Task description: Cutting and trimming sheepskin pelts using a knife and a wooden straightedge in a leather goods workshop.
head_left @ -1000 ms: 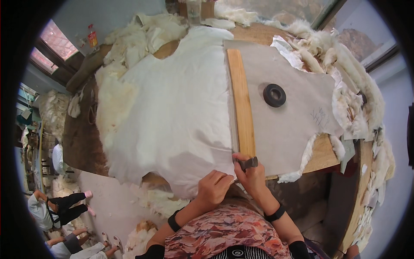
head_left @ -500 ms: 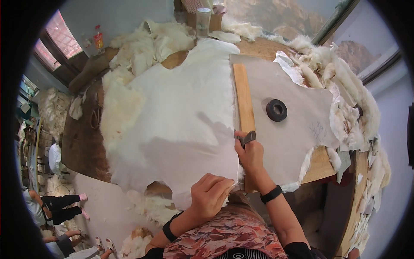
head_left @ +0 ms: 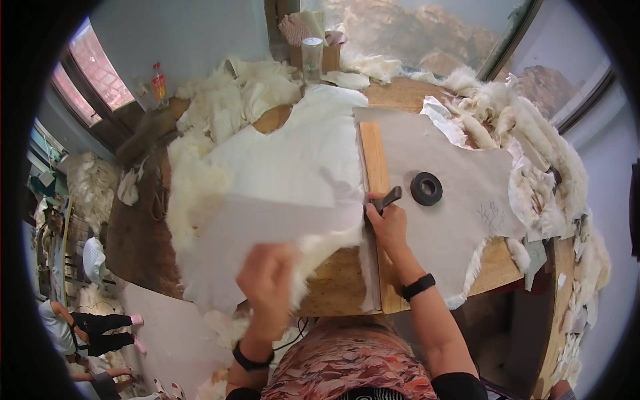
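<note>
A white sheepskin (head_left: 287, 167) covers the left and middle of the table, its near right part pulled back so that fur shows along the edge. At that edge is my left hand (head_left: 268, 283), blurred by motion, with its fingers curled in on the skin. My right hand (head_left: 390, 223) grips a dark knife (head_left: 389, 199), whose blade I cannot make out. It rests on a long wooden straightedge (head_left: 375, 160), beside a straight edge of the sheepskin. Under the straightedge, a greyish-beige hide (head_left: 453, 207) spreads to the right, carrying a roll of black tape (head_left: 426, 189).
Pale fur scraps (head_left: 253, 90) are heaped at the far left, and more fur (head_left: 533, 147) lines the right side. A clear jar (head_left: 312, 59) stands at the back. Bare wood of the table (head_left: 340, 280) shows near me. Other people (head_left: 100, 330) are at the lower left.
My left hand has swung left and slightly up, and the near part of the sheepskin has come away from the straightedge with it, baring wood. The knife in my right hand has tilted and moved slightly up.
</note>
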`<state>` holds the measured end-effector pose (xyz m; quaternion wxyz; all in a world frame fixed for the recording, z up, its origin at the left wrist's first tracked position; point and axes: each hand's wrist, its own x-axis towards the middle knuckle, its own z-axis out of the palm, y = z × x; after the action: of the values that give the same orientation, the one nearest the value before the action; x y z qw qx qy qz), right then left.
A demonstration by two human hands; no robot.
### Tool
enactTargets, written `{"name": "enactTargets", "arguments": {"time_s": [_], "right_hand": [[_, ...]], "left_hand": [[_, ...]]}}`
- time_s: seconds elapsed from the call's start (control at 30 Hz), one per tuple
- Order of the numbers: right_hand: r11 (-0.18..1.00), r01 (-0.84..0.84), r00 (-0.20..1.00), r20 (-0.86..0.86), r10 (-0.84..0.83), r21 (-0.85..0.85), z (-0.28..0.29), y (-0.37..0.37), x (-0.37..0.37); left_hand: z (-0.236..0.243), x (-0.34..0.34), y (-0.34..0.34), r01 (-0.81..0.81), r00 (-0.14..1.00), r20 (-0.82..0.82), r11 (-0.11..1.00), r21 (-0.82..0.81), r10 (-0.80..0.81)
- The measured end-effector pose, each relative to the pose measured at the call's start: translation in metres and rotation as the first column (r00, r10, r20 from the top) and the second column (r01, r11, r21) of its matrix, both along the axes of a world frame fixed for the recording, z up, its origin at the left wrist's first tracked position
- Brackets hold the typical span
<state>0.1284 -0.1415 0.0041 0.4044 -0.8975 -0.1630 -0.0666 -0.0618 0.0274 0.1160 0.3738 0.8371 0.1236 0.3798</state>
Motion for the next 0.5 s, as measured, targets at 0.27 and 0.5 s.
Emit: {"name": "enactTargets", "arguments": {"time_s": [0.27, 0.5], "right_hand": [[0.755, 0.056, 0.907, -0.350, 0.235, 0.653, 0.029, -0.042, 0.022], [0.630, 0.131, 0.871, -0.393, 0.297, 0.766, 0.058, -0.062, 0.047]], "left_hand": [[-0.052, 0.048, 0.072, -0.079, 0.600, -0.613, 0.801, 0.593, 0.513], [-0.033, 0.091, -0.034, 0.154, 0.900, -0.436, 0.911, 0.381, 0.030]]}}
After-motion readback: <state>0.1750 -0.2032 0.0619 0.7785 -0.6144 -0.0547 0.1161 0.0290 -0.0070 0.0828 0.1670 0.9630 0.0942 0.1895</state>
